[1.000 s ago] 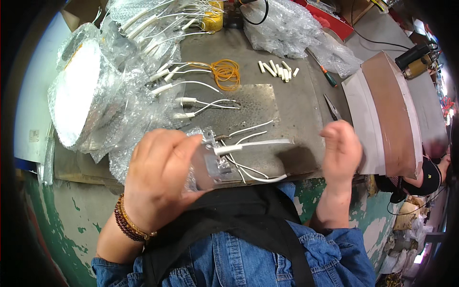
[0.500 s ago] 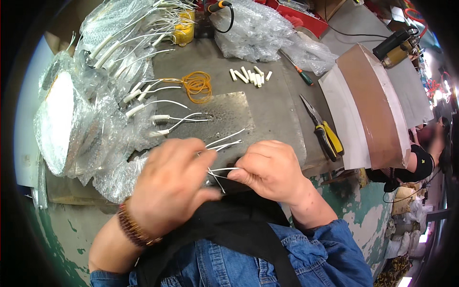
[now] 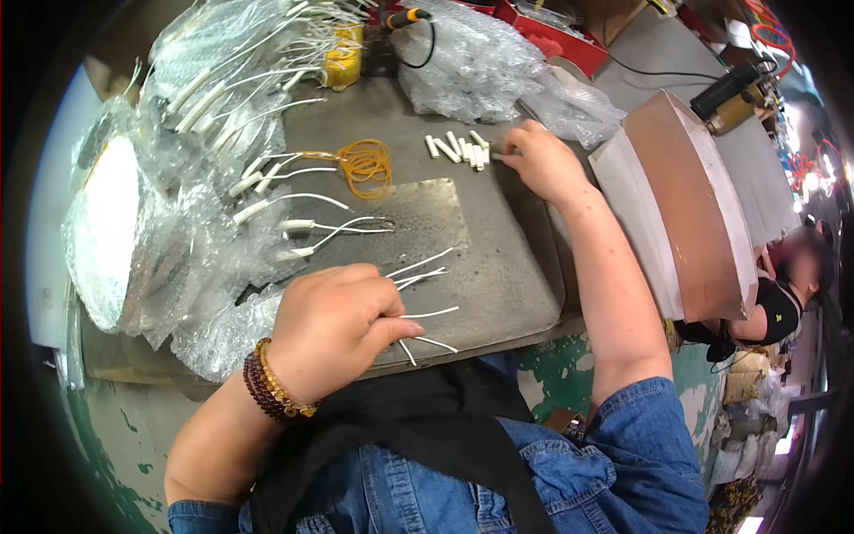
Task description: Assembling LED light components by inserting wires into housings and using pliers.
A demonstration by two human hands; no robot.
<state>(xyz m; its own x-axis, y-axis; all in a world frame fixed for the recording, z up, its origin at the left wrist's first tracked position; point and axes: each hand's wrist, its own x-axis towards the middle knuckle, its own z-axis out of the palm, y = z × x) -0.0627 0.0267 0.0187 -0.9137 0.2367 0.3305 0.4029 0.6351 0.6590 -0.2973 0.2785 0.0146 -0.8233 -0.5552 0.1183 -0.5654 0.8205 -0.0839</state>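
Head view: your left hand (image 3: 334, 320) pinches white wires (image 3: 431, 312) near the front edge of the surface (image 3: 516, 267); hold their ends apart. Your right hand (image 3: 547, 165) is beside the white tubes (image 3: 479, 158), its grip too blurred to tell; avoid scattering them.

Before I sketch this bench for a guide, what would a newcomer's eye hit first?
Probably the shiny bubble wrap heaped along the left side. Next, the bright orange coil near the middle and, right of it, the right hand beside small white tubes. Nearer, the left hand pinches white wires.
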